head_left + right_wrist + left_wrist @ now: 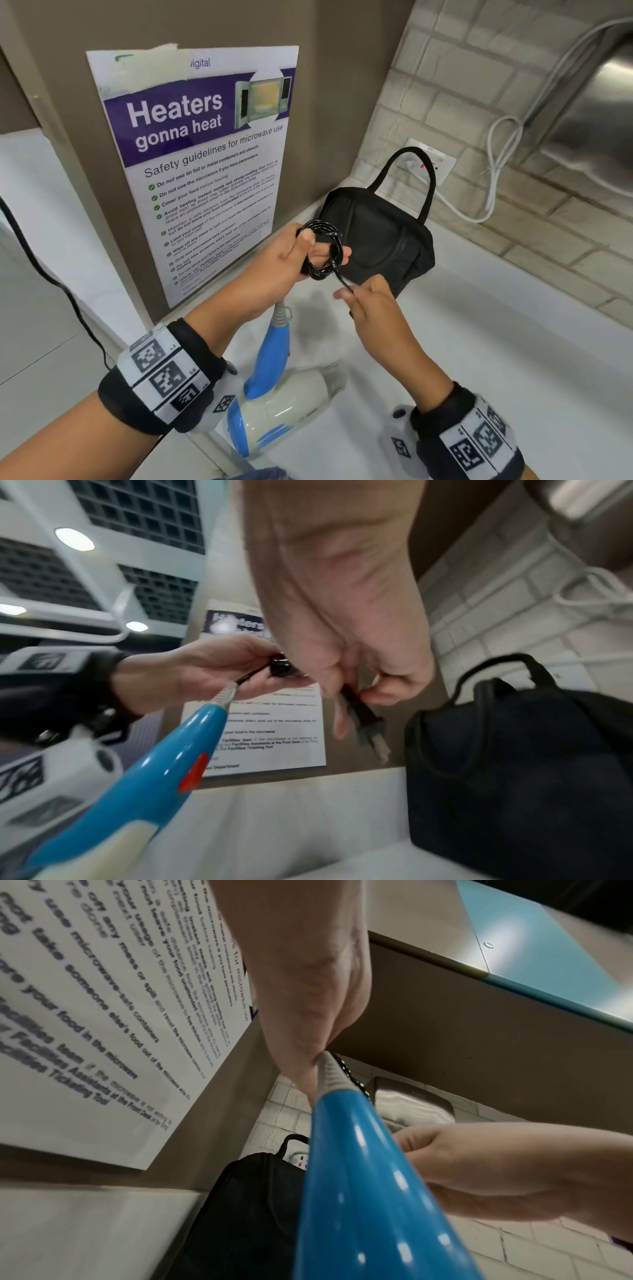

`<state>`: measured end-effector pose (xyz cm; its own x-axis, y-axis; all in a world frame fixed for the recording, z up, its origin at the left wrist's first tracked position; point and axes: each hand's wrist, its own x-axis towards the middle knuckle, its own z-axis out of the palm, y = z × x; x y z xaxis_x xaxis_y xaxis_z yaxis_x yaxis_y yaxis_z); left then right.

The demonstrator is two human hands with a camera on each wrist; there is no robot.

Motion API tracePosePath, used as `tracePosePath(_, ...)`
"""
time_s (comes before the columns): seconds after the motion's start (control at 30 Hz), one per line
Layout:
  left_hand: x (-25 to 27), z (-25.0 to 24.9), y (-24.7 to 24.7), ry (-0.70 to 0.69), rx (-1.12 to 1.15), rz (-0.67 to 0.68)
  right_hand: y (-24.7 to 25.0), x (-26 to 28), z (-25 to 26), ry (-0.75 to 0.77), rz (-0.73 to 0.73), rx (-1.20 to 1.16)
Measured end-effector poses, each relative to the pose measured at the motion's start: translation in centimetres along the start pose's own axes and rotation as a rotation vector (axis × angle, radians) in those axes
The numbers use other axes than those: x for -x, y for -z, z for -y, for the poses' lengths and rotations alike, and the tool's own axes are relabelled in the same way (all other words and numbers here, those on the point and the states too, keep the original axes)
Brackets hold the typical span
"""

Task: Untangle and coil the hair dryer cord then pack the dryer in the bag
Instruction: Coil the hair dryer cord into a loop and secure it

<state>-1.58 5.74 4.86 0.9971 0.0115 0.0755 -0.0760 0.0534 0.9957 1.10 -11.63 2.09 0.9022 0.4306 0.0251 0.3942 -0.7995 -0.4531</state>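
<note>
Hair dryer (274,407) hanging nose-down just above the white surface (479,359), nearest of all, blue handle (356,1191) pointing up toward the hands, cream body below. Above the dryer, black cord (323,250) wound into a small coil, several loops pinched in the grip of the left hand (291,257), thumb pressed over the top of the coil. Just right of the dryer's handle, right hand (373,308) with fingers curled round the loose tail of the cord; in the right wrist view, plug (368,729) dangling below those fingers. Grey strain relief at the handle's end running up against the left palm.

Beyond the dryer, black bag (380,240) standing on the surface, looped handle upright; whether open or zipped, and what is inside, cannot be told. Coil and right hand partly in front of the bag.

Left of the dryer, microwave safety poster (205,164) on a brown panel, close beside the left hand. Behind the bag, wall socket (431,164) on a tiled wall, white cable (493,185) trailing from it. Bare surface right of the dryer, up to the tiled wall.
</note>
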Motion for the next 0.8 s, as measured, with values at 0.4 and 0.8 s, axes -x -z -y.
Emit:
tracePosePath(0.4, 0.3, -0.2, -0.5, -0.045, -0.184, -0.056, -0.7, -1.3, 1.2, -0.291, -0.060, -1.416)
tracePosePath(0.8, 0.0, 1.1, -1.1, -0.038, -0.105, -0.221, -1.2, -1.7, 2.3, -0.282, -0.028, -1.747)
